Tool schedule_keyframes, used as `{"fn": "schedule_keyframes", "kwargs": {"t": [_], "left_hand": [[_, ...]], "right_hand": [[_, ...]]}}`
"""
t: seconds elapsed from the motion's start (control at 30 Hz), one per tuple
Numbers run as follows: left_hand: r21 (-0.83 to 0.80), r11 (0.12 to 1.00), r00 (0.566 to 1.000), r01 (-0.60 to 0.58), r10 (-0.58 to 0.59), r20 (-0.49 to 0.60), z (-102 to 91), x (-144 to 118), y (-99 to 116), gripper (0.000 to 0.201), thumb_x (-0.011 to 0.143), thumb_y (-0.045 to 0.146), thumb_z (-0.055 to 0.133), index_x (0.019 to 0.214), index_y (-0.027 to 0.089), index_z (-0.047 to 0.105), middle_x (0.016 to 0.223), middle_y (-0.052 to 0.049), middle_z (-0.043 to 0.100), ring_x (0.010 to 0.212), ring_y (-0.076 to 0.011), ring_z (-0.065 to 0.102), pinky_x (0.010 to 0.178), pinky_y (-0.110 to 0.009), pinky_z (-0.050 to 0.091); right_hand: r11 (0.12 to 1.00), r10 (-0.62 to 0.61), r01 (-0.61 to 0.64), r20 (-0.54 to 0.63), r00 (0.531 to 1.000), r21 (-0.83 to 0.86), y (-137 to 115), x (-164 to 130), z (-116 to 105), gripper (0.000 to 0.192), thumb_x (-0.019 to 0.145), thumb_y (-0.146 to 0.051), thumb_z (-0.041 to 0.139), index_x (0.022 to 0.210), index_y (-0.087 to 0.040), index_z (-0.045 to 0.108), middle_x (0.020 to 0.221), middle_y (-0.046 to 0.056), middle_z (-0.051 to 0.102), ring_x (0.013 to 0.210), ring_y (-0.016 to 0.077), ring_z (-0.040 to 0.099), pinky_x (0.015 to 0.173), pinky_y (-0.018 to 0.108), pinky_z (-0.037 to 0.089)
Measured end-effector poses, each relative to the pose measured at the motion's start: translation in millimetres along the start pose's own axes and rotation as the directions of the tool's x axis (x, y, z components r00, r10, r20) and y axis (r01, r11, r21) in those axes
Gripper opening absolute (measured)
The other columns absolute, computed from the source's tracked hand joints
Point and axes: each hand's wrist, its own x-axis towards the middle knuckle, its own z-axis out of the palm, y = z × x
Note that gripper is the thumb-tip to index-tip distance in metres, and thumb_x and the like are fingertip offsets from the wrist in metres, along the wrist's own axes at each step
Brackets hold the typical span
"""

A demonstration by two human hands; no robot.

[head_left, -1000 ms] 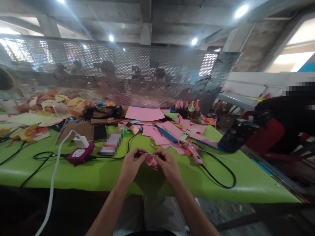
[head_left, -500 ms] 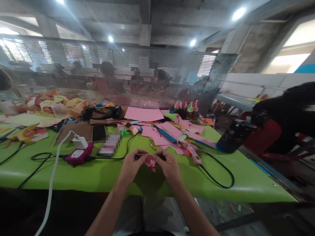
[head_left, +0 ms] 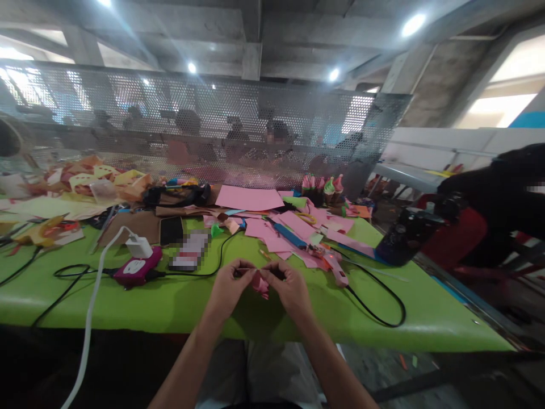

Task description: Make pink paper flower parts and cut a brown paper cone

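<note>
Between my two hands is a small folded pink paper piece (head_left: 261, 286), held above the green tabletop. My left hand (head_left: 232, 287) pinches it from the left with thumb and fingers. From the right, my right hand (head_left: 286, 286) grips it the same way, fingertips close to the left ones. Fingers cover much of the paper, so its full shape is hidden. Just beyond the right hand lies a pink hot glue gun (head_left: 336, 268) with a black cord. Pink paper sheets (head_left: 279, 243) are scattered behind the hands.
Left of my hands are a phone (head_left: 189, 250) and a purple power socket (head_left: 138, 267) with a white charger (head_left: 139, 246). A dark bottle (head_left: 404, 236) stands at right. Behind are paper cones (head_left: 332, 187) and a perforated metal screen (head_left: 204, 125). A person (head_left: 506, 199) sits at far right.
My fingers have shifted slightly on the pink paper, the right hand moving a little inward and covering more of it. Everything else on the table stays in place.
</note>
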Motion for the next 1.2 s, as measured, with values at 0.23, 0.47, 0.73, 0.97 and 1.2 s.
{"fn": "schedule_keyframes", "kwargs": {"t": [0.23,0.47,0.73,0.97,1.2], "left_hand": [[0.026,0.999,0.999,-0.031,0.031,-0.023,-0.9,0.2,-0.5,0.017,0.071,0.033,0.067,0.076,0.017,0.065,0.069,-0.001,0.066,0.066,-0.0152,0.060,0.065,-0.026,0.046],[-0.018,1.000,1.000,-0.018,0.018,-0.026,-0.5,-0.5,-1.3,0.020,0.072,0.036,0.068,0.077,0.017,0.065,0.069,0.000,0.064,0.066,-0.0140,0.058,0.063,-0.024,0.044],[-0.003,1.000,0.997,-0.030,0.030,-0.066,-3.4,0.3,-8.3,0.018,0.073,0.034,0.069,0.077,0.017,0.065,0.068,0.002,0.062,0.065,-0.0119,0.055,0.063,-0.022,0.042],[-0.043,0.999,0.997,-0.033,0.030,-0.070,-3.9,0.8,-7.4,0.019,0.076,0.035,0.067,0.079,0.017,0.065,0.070,0.002,0.062,0.067,-0.0119,0.056,0.063,-0.022,0.042],[0.003,0.999,0.998,-0.049,0.049,-0.032,-2.2,-1.3,-2.2,0.017,0.075,0.033,0.067,0.080,0.017,0.066,0.072,-0.001,0.064,0.069,-0.0139,0.057,0.066,-0.024,0.044]], "right_hand": [[0.999,-0.019,0.016,-0.055,0.998,-0.041,1.5,-0.1,-0.5,0.019,0.076,-0.037,0.066,0.073,-0.019,0.064,0.065,0.000,0.061,0.062,0.0176,0.056,0.059,0.028,0.043],[0.997,-0.028,0.023,-0.063,0.998,-0.067,-0.4,-0.3,-1.1,0.020,0.075,-0.038,0.065,0.071,-0.019,0.063,0.064,0.000,0.061,0.062,0.0172,0.055,0.058,0.027,0.043],[1.000,-0.004,0.003,-0.028,1.000,-0.030,2.3,1.0,-1.0,0.020,0.074,-0.038,0.066,0.073,-0.019,0.064,0.067,0.001,0.062,0.063,0.0177,0.056,0.059,0.028,0.043],[1.000,0.007,-0.008,-0.065,0.998,-0.018,1.4,1.0,-1.6,0.019,0.074,-0.038,0.066,0.073,-0.020,0.064,0.066,0.001,0.061,0.062,0.0179,0.055,0.059,0.028,0.043],[1.000,0.016,-0.017,-0.034,0.999,-0.004,0.9,0.9,-0.4,0.019,0.073,-0.037,0.066,0.071,-0.018,0.064,0.066,0.001,0.062,0.064,0.0176,0.056,0.060,0.028,0.042]]}}
